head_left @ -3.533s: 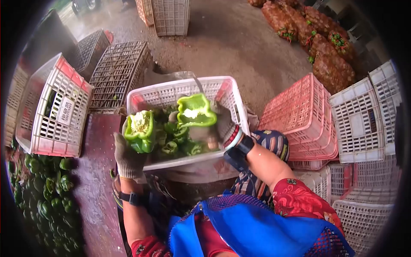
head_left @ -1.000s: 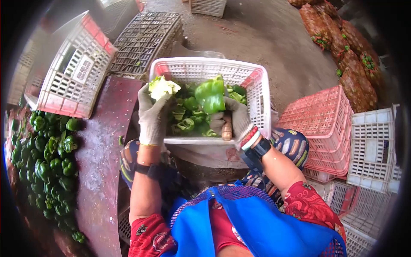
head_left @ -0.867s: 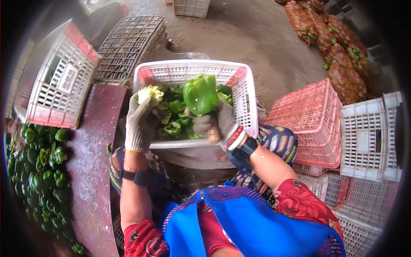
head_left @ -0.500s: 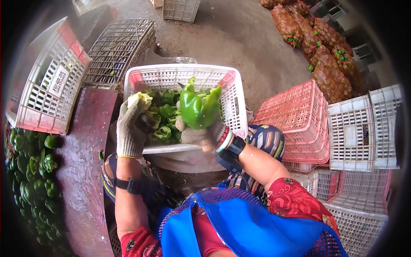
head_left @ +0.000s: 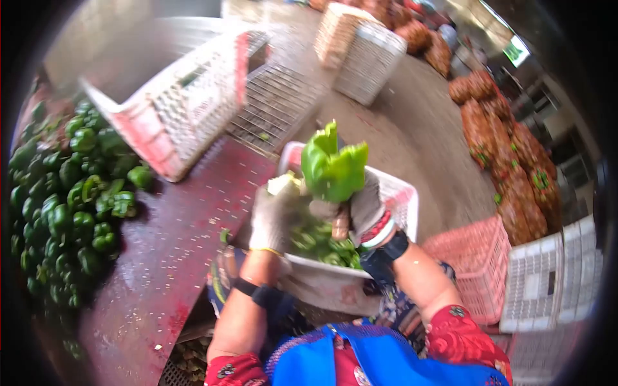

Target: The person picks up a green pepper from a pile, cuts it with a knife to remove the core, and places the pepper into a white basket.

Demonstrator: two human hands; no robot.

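My right hand [head_left: 364, 204], in a light knit glove, holds a green bell pepper [head_left: 333, 168] with an open, jagged top above the white basket [head_left: 402, 199]. A brown object shows at its fingers, too blurred to name. My left hand [head_left: 271, 217], also gloved, is closed around a pale green pepper core [head_left: 284, 184] just left of the pepper. Green pepper pieces [head_left: 322, 242] lie inside the basket below both hands.
On the left, many green peppers [head_left: 61, 212] are heaped beside a reddish tabletop [head_left: 174, 238]. A white and pink crate [head_left: 187, 106] stands tilted at its far edge. Pink crates [head_left: 473, 267] and white crates [head_left: 533, 283] are at right, with filled net sacks [head_left: 483, 132] beyond.
The view has swung left, bringing more of the pepper heap and tabletop into sight. Both hands have moved closer together, still holding the pepper and the core.
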